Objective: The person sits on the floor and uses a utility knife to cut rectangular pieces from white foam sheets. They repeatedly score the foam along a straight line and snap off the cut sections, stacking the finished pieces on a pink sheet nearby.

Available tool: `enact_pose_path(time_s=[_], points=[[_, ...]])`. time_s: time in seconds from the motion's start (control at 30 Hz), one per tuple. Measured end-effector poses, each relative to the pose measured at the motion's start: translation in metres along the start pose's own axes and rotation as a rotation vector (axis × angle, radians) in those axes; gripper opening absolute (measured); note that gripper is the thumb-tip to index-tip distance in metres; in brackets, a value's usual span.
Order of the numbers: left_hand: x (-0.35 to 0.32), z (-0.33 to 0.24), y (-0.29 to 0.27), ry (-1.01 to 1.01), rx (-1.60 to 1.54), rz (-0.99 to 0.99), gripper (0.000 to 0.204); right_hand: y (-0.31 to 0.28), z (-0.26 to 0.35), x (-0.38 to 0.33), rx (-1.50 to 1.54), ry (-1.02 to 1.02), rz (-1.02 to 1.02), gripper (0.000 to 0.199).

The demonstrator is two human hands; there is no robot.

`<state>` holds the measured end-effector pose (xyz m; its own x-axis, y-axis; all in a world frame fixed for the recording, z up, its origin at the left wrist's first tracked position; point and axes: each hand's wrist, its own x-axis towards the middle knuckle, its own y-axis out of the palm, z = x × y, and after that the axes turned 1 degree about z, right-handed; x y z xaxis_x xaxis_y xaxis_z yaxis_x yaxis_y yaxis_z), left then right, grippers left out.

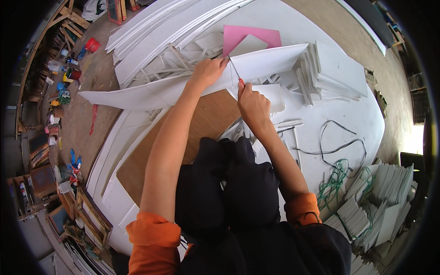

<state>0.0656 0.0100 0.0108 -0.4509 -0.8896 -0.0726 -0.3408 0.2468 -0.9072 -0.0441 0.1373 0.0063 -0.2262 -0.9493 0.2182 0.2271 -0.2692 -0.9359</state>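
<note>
Sheet (165, 94), long and white, tilted on edge above piled scraps. Clasped at its upper edge by the left hand (208, 73), most fingertips out of sight. Curled tight within the right hand (253, 104), just nearer than the sheet: a red-handled blade (241, 81), thin tip hard to make out beside the left hand; cannot tell how deep any cut. Beyond the sheet, a pink panel (271, 37), lower part hidden, overlapped by a small white piece (250, 45). Nearer than the sheet, a brown board (201, 112), blocked partly by the left forearm (172, 133) and dark clothing (250, 197). Beyond the sheet's left half, stacked large sheets (151, 32) and tangled offcuts (178, 57). At its right end, leaning panels (339, 68). Nearer and rightward of the sheet, black cord (321, 152), green twine (332, 185) and bundled white pieces (389, 188). Beyond its left end, floor clutter (72, 75), mostly too small to tell apart.
</note>
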Motion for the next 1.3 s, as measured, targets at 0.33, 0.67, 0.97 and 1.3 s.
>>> enact_pose_path(time_s=[0.33, 0.67, 0.97, 1.3], points=[[-0.003, 0.001, 0.001, 0.068, 0.007, -0.001, 0.035, 0.003, 0.015, 0.033, -0.025, 0.048, 0.064, 0.037], [-0.006, 0.005, 0.017, 0.175, 0.111, -0.14, 0.025, 0.008, 0.017, 0.044, -0.004, 0.134, 0.229, 0.034], [-0.005, 0.007, 0.021, 0.108, 0.088, -0.145, 0.028, -0.013, 0.017, 0.014, -0.085, 0.055, 0.232, 0.021], [-0.009, 0.011, 0.025, 0.236, 0.052, -0.194, 0.025, -0.031, 0.018, 0.036, -0.021, 0.074, 0.408, 0.023]])
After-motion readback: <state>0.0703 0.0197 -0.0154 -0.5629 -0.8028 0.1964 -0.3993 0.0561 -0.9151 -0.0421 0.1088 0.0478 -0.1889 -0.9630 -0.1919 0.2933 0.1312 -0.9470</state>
